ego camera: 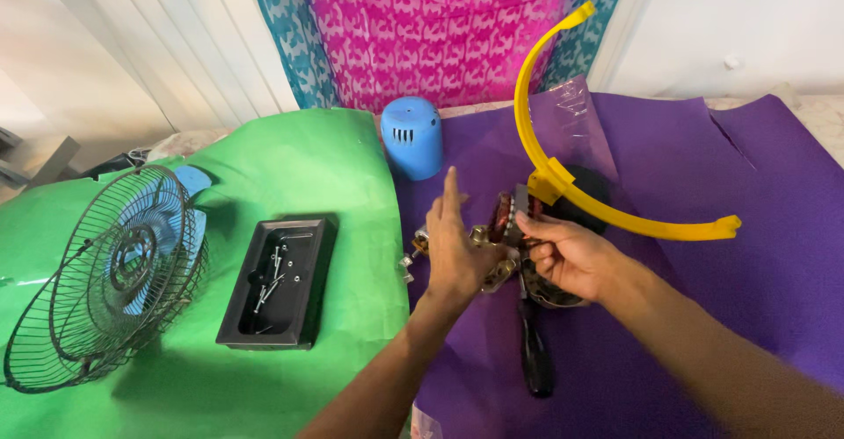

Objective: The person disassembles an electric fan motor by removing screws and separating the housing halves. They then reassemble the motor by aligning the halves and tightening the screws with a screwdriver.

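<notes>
Both of your hands meet at the fan motor [510,228], which lies on the purple sheet [703,254]. Your right hand [567,254] pinches the motor's near side, fingers closed on it. Your left hand [453,246] rests flat against the motor's left, fingers spread. A yellow curved bracket [549,180] rises behind the motor; a black screwdriver [534,355] lies just below it.

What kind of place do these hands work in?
Probably a home set up for small repairs, not a workshop: a patterned pink and teal curtain hangs behind green and purple sheets, with a black wire fan guard and a black rectangular tray of screws.
</notes>
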